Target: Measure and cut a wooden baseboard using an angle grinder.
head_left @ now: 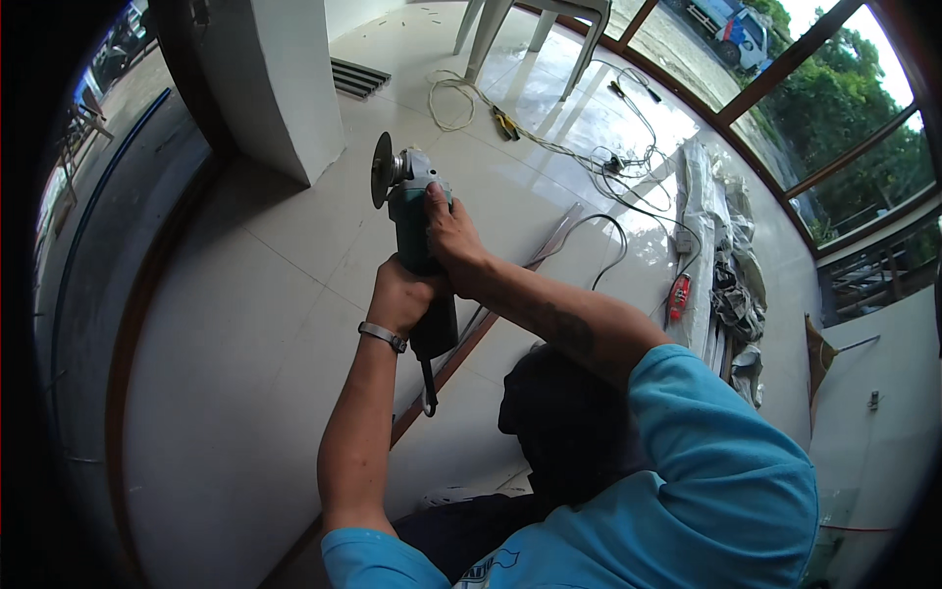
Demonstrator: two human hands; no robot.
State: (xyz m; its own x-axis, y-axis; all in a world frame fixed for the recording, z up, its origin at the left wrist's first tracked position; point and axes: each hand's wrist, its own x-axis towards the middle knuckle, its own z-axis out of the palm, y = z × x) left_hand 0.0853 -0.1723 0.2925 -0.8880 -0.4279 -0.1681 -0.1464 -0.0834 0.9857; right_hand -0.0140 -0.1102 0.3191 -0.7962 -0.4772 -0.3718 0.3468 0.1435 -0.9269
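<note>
Both hands hold an angle grinder (410,224) with a dark green body, raised above the tiled floor. My left hand (400,293) wraps the body's lower part, a metal-banded watch (383,337) on its wrist. My right hand (453,236) grips higher up, near the gear head, with the thumb along the body. A thin round disc (382,171) sits on the grinder's spindle, edge partly toward me, at the upper left. From the tool's rear end a black cord (429,388) hangs down. The switch is hidden by my hands.
A long brown and metal bar (471,339) lies on the floor beneath my arms. Extension cords (559,149) and yellow-handled pliers (505,125) lie ahead, near a plastic chair (488,39). A red power outlet (678,297) rests by plastic sheeting (699,206). A white pillar (280,88) stands left.
</note>
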